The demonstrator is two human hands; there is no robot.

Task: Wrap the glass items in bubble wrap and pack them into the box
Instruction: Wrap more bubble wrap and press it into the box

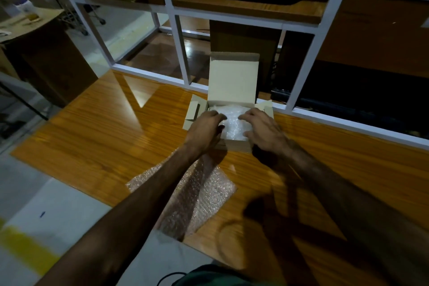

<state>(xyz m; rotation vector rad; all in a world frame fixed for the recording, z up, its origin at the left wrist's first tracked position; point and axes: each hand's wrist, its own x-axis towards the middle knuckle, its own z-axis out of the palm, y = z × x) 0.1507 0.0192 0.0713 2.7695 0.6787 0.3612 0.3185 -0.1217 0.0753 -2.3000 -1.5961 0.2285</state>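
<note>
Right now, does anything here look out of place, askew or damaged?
Only one thing: the loose bubble wrap sheet lies crooked and overhangs the table's near edge. The box stands open with a wrapped bundle inside, both hands on it. No spill or damage shows.

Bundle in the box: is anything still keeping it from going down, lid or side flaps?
Nothing visible does. The lid stands upright behind the box, both side flaps are folded outward, and the bundle already sits inside, with the left hand and right hand on it.
</note>
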